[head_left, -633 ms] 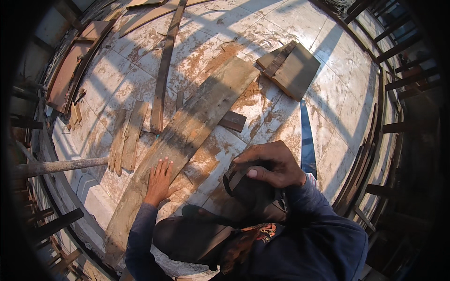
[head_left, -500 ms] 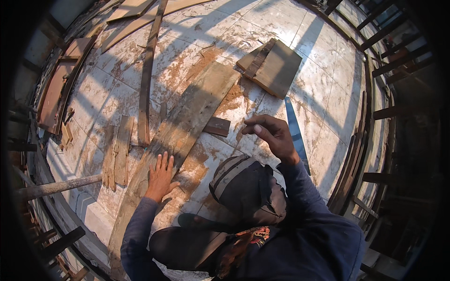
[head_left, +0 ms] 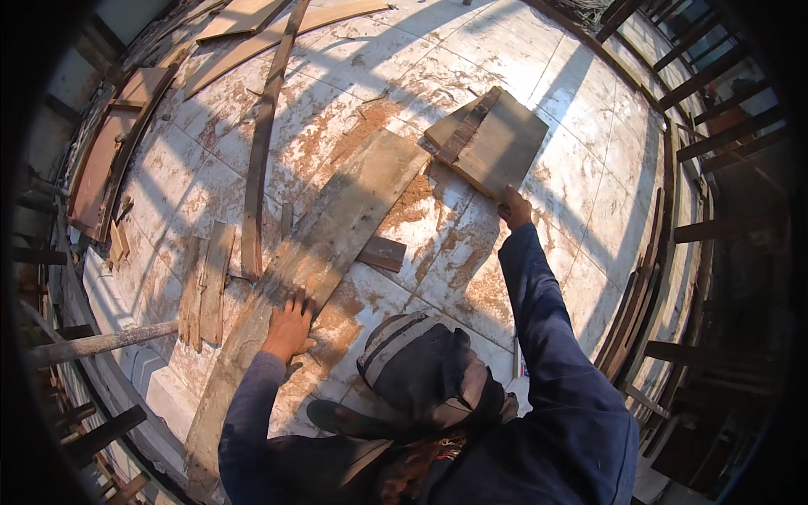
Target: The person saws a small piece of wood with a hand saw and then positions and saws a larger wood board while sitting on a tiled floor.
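Note:
A long weathered plank (head_left: pixel 337 210) runs from the lower left toward the middle of the floor. My left hand (head_left: pixel 290 324) lies on it with the fingers stretched out. My right arm reaches forward, and my right hand (head_left: pixel 513 208) is at the near corner of a thick, squarish wooden board (head_left: pixel 509 135), its fingers curled at the edge. A dark narrow strip (head_left: pixel 470 126) lies across that board. Under the long plank, a short dark wooden block (head_left: pixel 383 252) sticks out on the right. The saw's blue blade is hidden behind my right arm.
A dark narrow batten (head_left: pixel 263 160) lies beyond the plank on the left, with short wood offcuts (head_left: pixel 217 282) near it. Sawdust (head_left: pixel 366 126) is scattered over the tiled floor (head_left: pixel 589 185). More boards (head_left: pixel 240 18) lie at the far left, and long timbers (head_left: pixel 635 303) along the right.
My right hand has moved forward from above the floor to the squarish board's corner, and my arm now covers the saw blade. My left hand stays on the plank. The view has shifted slightly.

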`<state>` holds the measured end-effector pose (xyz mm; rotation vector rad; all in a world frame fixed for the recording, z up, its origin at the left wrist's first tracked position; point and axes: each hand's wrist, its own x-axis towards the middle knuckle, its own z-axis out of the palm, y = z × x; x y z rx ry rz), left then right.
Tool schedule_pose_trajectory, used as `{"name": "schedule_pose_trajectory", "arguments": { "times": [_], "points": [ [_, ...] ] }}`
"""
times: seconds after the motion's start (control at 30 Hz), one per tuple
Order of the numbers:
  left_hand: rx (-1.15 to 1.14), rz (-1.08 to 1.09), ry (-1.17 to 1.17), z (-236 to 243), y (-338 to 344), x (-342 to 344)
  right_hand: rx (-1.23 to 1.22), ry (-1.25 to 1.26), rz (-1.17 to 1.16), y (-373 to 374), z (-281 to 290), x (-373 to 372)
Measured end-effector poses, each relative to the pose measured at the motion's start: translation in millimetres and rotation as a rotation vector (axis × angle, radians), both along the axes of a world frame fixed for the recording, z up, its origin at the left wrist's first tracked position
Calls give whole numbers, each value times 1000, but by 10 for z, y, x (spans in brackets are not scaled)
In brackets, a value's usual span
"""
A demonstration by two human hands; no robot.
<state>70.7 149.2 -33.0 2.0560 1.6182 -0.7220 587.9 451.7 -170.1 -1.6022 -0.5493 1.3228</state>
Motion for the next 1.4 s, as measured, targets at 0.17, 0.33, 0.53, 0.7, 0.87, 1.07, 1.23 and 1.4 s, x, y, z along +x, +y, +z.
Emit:
{"name": "schedule_pose_trajectory", "arguments": {
  "times": [0.17,0.33,0.53,0.7,0.87,1.07,1.23,1.4],
  "points": [
    [-24,14,61,-45,-53,16,-107,35,6,94,362,-269],
    [34,23,40,-141,-33,137,156,302,170,128,770,-600],
    [62,138,-129,-90,-148,38,195,475,259,-825,1082,-1783],
    [179,397,-371,-147,-76,-53,-18,365,554,-1396,925,-2421],
    [431,547,-329,-368,-26,126,-191,-60,897,-1491,612,-2173],
    [560,476,-286,-621,94,771,-13,-107,692,-1405,421,-2180],
    [532,426,-305,-658,359,1125,175,-362,668,-1195,377,-2476],
    [536,477,-301,-686,370,1141,202,-523,595,-1255,438,-2635]
  ]
}}
